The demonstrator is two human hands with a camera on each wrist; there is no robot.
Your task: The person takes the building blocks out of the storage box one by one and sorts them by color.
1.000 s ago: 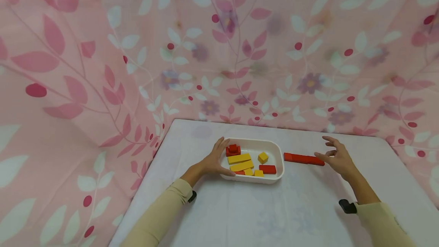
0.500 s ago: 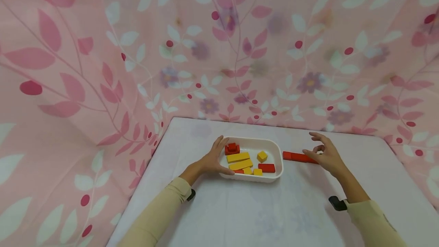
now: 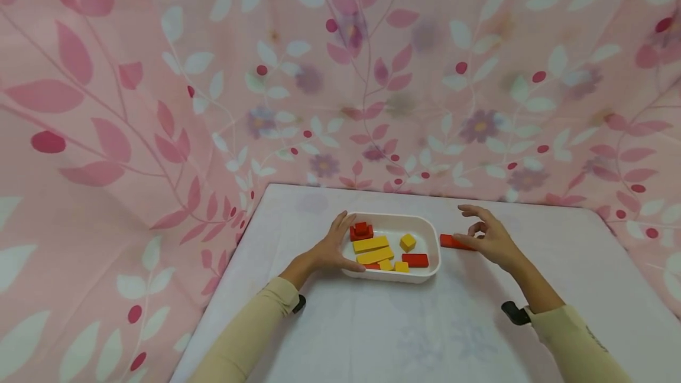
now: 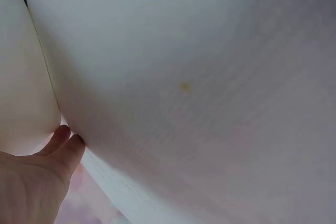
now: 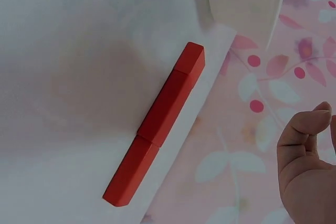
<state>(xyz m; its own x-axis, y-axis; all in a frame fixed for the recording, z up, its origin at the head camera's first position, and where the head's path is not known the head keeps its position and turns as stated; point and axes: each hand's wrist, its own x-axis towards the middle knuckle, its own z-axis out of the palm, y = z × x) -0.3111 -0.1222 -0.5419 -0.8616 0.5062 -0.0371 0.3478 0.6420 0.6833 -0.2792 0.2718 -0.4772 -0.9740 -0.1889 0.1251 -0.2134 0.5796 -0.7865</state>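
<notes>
In the head view my left hand (image 3: 326, 252) grips the left end of a white tray (image 3: 391, 277), thumb at the near rim and fingers at the far one. In the left wrist view, this hand (image 4: 34, 187) shows only in part, fingertips at the tray's edge. My right hand (image 3: 492, 240) hovers over a row of red blocks (image 3: 451, 241) right of the tray, fingers loosely bent and holding nothing. It hides the row's right part there. The right wrist view shows the row as three red blocks (image 5: 164, 111) end to end, apart from the hand (image 5: 304, 166).
Inside the tray lie two long yellow blocks (image 3: 370, 244), several small yellow cubes (image 3: 408, 243), a flat red block (image 3: 415, 260) and a stepped red piece (image 3: 362, 231). A white cloth (image 3: 415, 336) covers the table. Pink floral fabric (image 3: 383, 75) hangs behind.
My right hand has moved left along the red row, from its right end to over its middle. The left hand and the tray have stayed in place.
</notes>
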